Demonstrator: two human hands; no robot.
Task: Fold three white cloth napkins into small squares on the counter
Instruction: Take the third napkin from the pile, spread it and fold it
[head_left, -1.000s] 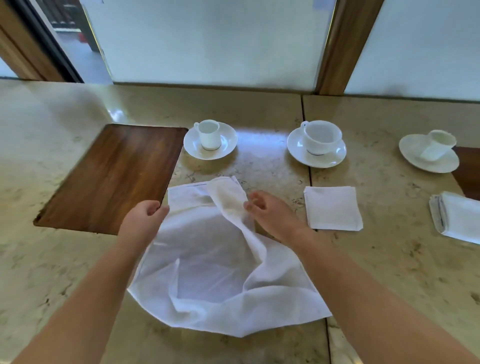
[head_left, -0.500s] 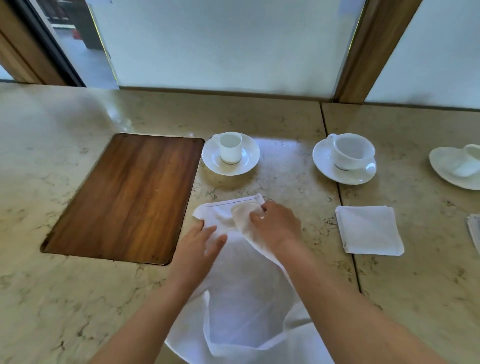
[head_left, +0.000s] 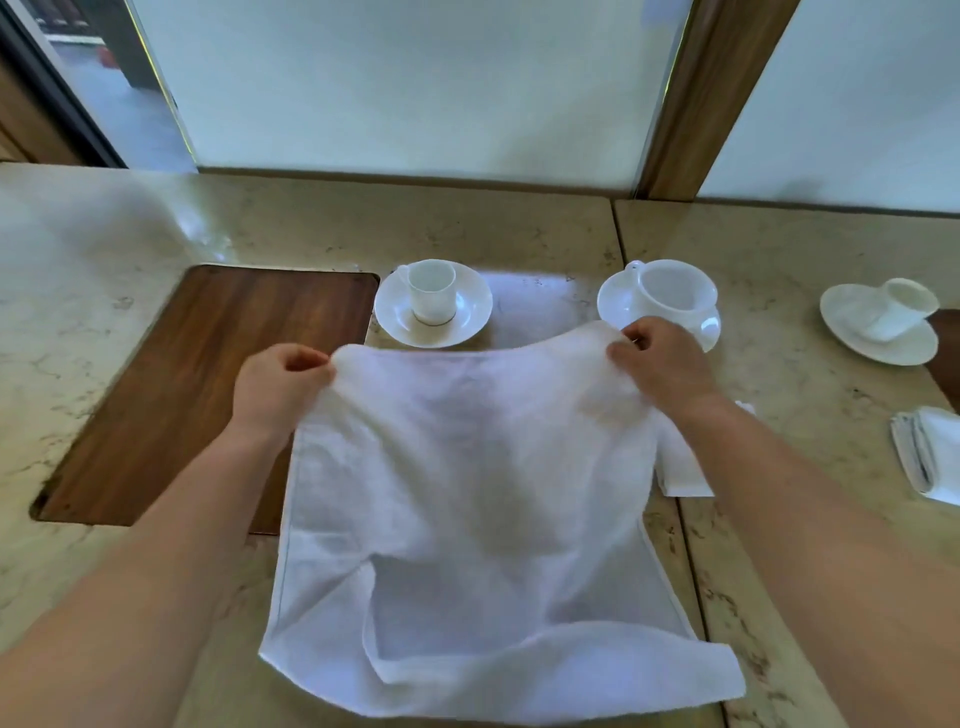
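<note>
A large white cloth napkin (head_left: 467, 493) hangs spread between my hands over the marble counter (head_left: 156, 218), its near edge crumpled and folded over. My left hand (head_left: 280, 384) pinches its far left corner and my right hand (head_left: 660, 364) pinches its far right corner, holding the far edge stretched and raised. A folded white napkin square (head_left: 680, 467) lies on the counter, mostly hidden under my right forearm. Another folded napkin (head_left: 930, 457) sits at the right edge.
A dark wooden board (head_left: 197, 384) is set into the counter at left. Behind the napkin stand a small cup on a saucer (head_left: 434, 304), a wider cup on a saucer (head_left: 670, 296) and a tilted cup on a saucer (head_left: 883, 322). Frosted panels rise behind.
Both hands have moved from the middle of the napkin to its far corners, gripped them and pulled the cloth out wide and up. The folded square is now partly covered by my right arm.
</note>
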